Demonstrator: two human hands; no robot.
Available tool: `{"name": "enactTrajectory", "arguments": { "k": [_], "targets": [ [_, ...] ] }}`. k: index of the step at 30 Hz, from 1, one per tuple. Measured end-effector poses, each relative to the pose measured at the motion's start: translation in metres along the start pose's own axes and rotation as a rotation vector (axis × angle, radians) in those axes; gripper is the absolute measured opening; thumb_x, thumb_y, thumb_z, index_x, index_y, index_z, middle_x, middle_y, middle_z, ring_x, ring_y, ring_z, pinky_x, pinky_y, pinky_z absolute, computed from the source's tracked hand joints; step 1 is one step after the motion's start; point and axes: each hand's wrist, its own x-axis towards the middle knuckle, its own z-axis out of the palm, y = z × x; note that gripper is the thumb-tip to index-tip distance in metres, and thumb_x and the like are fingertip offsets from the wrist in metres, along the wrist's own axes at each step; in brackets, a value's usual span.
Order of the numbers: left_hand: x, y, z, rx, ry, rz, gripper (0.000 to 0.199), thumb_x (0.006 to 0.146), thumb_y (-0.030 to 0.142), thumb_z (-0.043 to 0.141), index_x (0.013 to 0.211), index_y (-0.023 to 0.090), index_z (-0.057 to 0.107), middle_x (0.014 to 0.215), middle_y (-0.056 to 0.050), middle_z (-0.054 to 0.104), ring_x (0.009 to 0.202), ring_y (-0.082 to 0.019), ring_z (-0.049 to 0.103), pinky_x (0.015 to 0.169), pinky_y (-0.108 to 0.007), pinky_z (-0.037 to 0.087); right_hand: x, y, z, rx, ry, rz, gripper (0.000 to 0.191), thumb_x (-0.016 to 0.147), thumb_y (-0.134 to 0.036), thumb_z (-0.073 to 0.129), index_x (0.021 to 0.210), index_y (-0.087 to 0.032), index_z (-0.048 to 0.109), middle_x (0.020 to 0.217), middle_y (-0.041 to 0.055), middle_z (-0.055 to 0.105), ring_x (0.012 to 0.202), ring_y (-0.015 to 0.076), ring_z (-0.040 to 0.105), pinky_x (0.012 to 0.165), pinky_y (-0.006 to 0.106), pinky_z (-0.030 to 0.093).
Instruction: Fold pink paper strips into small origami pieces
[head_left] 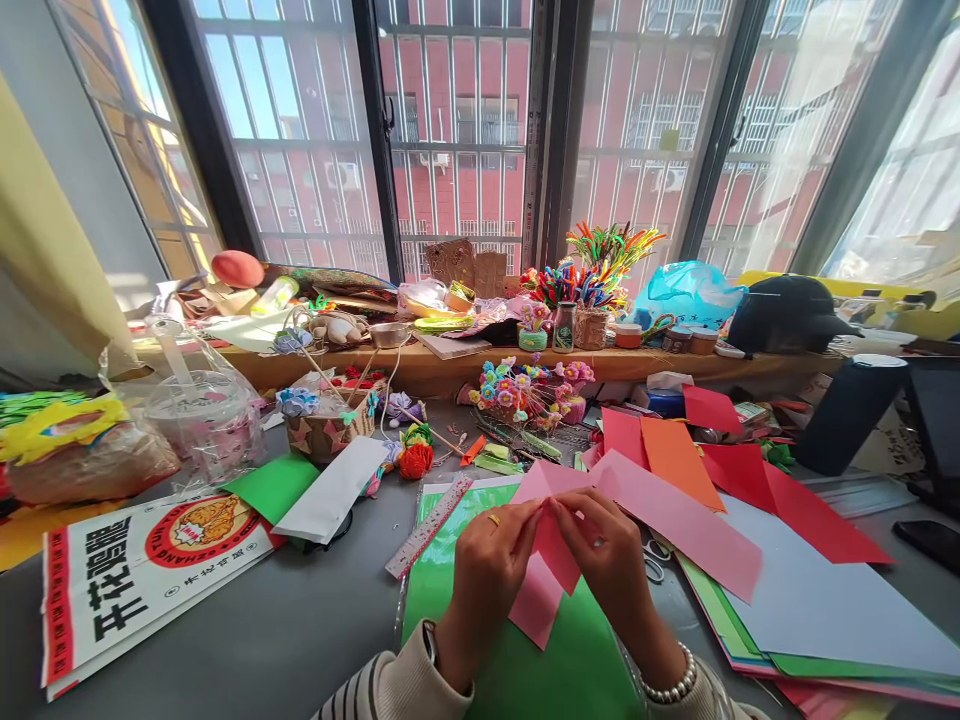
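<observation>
Both my left hand (491, 550) and my right hand (606, 545) are closed in a pinch on a folded piece of pink paper (541, 600). Their fingertips nearly meet at its upper middle, and part of the paper is hidden behind the fingers. Below the hands lies a green sheet (442, 570) in a clear sleeve. A patterned ruler (429, 527) rests on its left edge. To the right of my right hand, a longer pink strip (682, 525) lies partly over scissors (657, 562), of which the white handles show.
A stack of coloured paper (825, 600) spreads at the right, with a dark tumbler (851, 415) behind. Crocheted flowers (525, 388) stand beyond the green sheet. At the left are a printed paper bag (150, 580) and a white folded paper (330, 490). A cluttered windowsill runs along the back.
</observation>
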Motion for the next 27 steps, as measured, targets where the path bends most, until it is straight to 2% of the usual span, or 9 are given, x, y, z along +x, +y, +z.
{"name": "enactTrajectory", "arguments": {
  "k": [5,17,20,25,27],
  "targets": [
    [0.0,0.001,-0.001,0.054,0.011,0.086,0.016,0.076,0.014,0.048,0.088,0.016,0.058,0.075,-0.004,0.067,0.067,-0.014,0.061,0.061,-0.026,0.049,0.001,-0.002,-0.002,-0.007,-0.003,0.017,0.014,0.077,-0.021,0.046,0.071,-0.017,0.058,0.069,0.0038,0.059,0.068,0.0155,0.054,0.063,0.027,0.043],
    [-0.002,0.002,0.002,0.061,0.025,0.106,0.017,0.075,0.013,0.049,0.089,0.017,0.058,0.073,-0.003,0.067,0.066,-0.014,0.061,0.06,-0.024,0.048,0.002,-0.004,-0.002,0.025,-0.002,0.077,0.016,0.077,-0.023,0.047,0.069,-0.017,0.06,0.069,0.0038,0.06,0.068,0.016,0.055,0.063,0.027,0.043],
    [-0.001,0.004,0.001,-0.012,0.012,0.0,0.015,0.076,0.015,0.048,0.085,0.017,0.06,0.073,-0.003,0.067,0.066,-0.014,0.061,0.06,-0.024,0.047,0.003,-0.005,-0.004,0.084,-0.033,0.115,0.017,0.076,-0.025,0.047,0.07,-0.017,0.061,0.071,0.0046,0.061,0.069,0.0166,0.055,0.063,0.027,0.043],
    [0.007,0.004,-0.004,-0.26,-0.097,-0.374,0.017,0.075,0.025,0.049,0.076,0.016,0.063,0.071,-0.003,0.066,0.063,-0.014,0.059,0.06,-0.023,0.047,0.006,-0.006,-0.01,0.209,-0.141,0.25,0.019,0.073,-0.03,0.051,0.073,-0.016,0.063,0.073,0.0051,0.063,0.071,0.0175,0.056,0.063,0.026,0.044],
    [0.01,0.002,-0.006,-0.414,-0.166,-0.504,0.019,0.073,0.029,0.05,0.075,0.015,0.063,0.07,-0.003,0.065,0.063,-0.014,0.059,0.058,-0.022,0.046,0.007,-0.003,-0.011,0.251,-0.173,0.357,0.023,0.072,-0.034,0.052,0.072,-0.015,0.063,0.071,0.0048,0.063,0.068,0.0175,0.056,0.057,0.024,0.043]
  ]
}}
